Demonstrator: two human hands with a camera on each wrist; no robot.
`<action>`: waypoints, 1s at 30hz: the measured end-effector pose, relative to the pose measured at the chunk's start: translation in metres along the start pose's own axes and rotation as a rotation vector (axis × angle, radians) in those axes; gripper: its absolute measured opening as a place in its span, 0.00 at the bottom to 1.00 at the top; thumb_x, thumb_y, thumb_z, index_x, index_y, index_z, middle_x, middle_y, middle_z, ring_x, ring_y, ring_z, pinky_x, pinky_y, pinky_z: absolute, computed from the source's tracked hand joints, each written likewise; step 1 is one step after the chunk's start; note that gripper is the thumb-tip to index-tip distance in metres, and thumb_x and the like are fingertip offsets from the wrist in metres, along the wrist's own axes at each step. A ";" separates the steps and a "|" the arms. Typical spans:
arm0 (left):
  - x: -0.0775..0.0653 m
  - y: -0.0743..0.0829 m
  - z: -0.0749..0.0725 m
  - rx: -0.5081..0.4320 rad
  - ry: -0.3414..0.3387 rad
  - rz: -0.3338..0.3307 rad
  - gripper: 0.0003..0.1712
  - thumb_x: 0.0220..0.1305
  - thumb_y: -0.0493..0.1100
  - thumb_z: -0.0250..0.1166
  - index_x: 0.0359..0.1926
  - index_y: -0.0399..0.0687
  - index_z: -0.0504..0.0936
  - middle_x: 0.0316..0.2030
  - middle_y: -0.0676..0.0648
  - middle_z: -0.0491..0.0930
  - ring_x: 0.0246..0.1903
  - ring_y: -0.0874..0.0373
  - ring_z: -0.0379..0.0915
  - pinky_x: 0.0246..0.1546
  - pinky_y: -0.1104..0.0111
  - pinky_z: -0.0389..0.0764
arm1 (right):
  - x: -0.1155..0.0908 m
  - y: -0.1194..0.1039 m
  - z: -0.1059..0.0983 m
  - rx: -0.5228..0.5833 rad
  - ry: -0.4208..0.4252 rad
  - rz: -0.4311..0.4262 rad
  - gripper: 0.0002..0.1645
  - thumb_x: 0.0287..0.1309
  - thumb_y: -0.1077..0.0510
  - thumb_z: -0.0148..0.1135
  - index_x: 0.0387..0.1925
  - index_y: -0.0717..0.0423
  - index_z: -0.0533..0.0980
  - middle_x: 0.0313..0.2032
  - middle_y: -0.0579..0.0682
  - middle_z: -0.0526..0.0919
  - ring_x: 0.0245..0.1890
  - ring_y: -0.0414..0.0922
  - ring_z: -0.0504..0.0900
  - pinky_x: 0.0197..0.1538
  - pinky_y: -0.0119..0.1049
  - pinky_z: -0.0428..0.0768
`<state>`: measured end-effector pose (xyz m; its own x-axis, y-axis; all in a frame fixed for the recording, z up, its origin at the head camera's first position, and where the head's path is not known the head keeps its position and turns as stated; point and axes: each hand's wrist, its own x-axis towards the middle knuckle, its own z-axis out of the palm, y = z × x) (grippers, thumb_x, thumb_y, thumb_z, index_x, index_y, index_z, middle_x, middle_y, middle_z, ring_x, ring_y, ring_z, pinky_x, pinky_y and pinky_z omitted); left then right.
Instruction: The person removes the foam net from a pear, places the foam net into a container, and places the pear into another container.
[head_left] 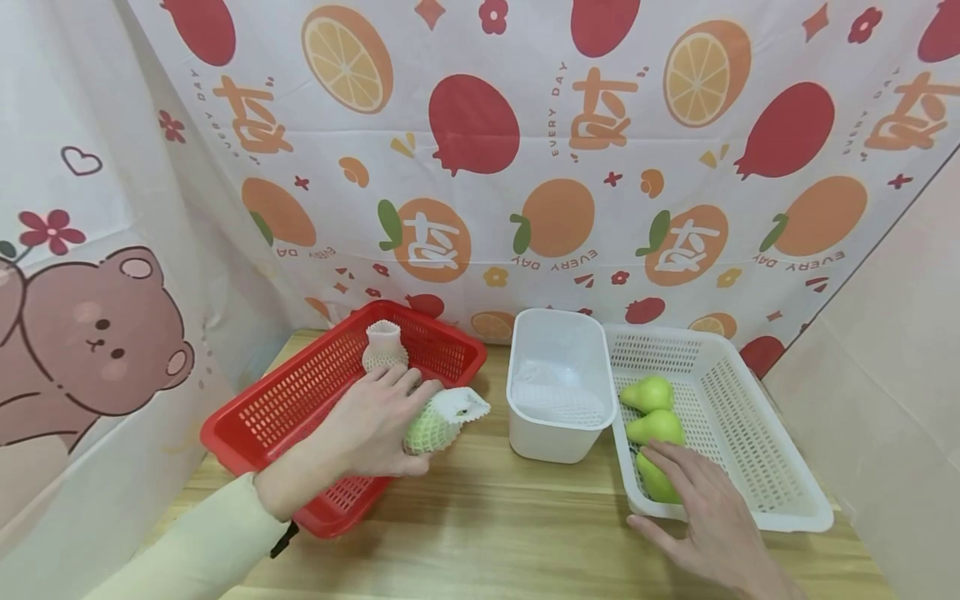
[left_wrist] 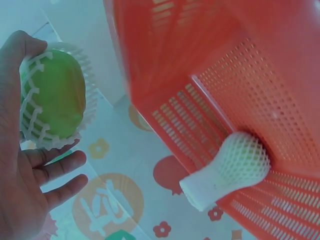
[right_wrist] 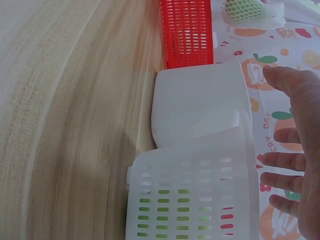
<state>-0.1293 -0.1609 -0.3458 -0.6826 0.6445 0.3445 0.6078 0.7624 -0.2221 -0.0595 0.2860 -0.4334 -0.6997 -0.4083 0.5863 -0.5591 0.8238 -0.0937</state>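
Note:
My left hand (head_left: 367, 425) pinches a green pear in a white foam net (head_left: 431, 432) beside the right rim of the red basket (head_left: 247, 417). In the left wrist view, thumb and forefinger hold this netted pear (left_wrist: 57, 95) while the other fingers stick out; bare green skin shows at the net's open end. Another netted pear (head_left: 385, 352) sits in the red basket. My right hand (head_left: 708, 517), fingers spread and fairly straight, hovers at the near rim of the white basket (head_left: 806, 518). Three bare green pears (head_left: 660, 427) lie there in a row, the nearest partly behind its fingers.
Between the baskets stands a white plastic bin (head_left: 551, 442) with white foam nets (head_left: 558, 405) inside. All rest on a wooden table (head_left: 517, 533). A fruit-print curtain (head_left: 480, 208) hangs behind, and a bear-print cloth (head_left: 105, 333) at the left.

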 end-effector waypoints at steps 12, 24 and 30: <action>-0.001 0.033 0.000 -0.041 0.058 0.023 0.46 0.39 0.71 0.74 0.57 0.52 0.78 0.40 0.51 0.80 0.43 0.54 0.75 0.47 0.60 0.80 | 0.002 -0.003 0.002 -0.004 0.009 -0.005 0.52 0.43 0.31 0.80 0.67 0.51 0.78 0.65 0.49 0.82 0.62 0.52 0.80 0.70 0.29 0.61; -0.009 0.064 0.012 -0.061 0.116 0.033 0.48 0.34 0.74 0.73 0.55 0.52 0.80 0.39 0.53 0.80 0.43 0.56 0.75 0.45 0.62 0.80 | 0.002 -0.005 0.001 -0.009 -0.018 0.021 0.53 0.39 0.34 0.83 0.67 0.52 0.78 0.66 0.49 0.81 0.63 0.51 0.79 0.70 0.38 0.65; -0.017 0.078 0.022 -0.101 0.105 0.036 0.48 0.37 0.77 0.71 0.55 0.55 0.79 0.39 0.56 0.80 0.41 0.60 0.74 0.43 0.66 0.79 | 0.004 -0.005 0.002 0.011 -0.004 -0.005 0.54 0.37 0.36 0.84 0.67 0.52 0.77 0.65 0.50 0.81 0.63 0.53 0.79 0.78 0.19 0.44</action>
<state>-0.0792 -0.1112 -0.3893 -0.6162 0.6579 0.4330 0.6727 0.7256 -0.1452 -0.0607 0.2795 -0.4322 -0.6990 -0.4139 0.5832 -0.5672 0.8175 -0.0997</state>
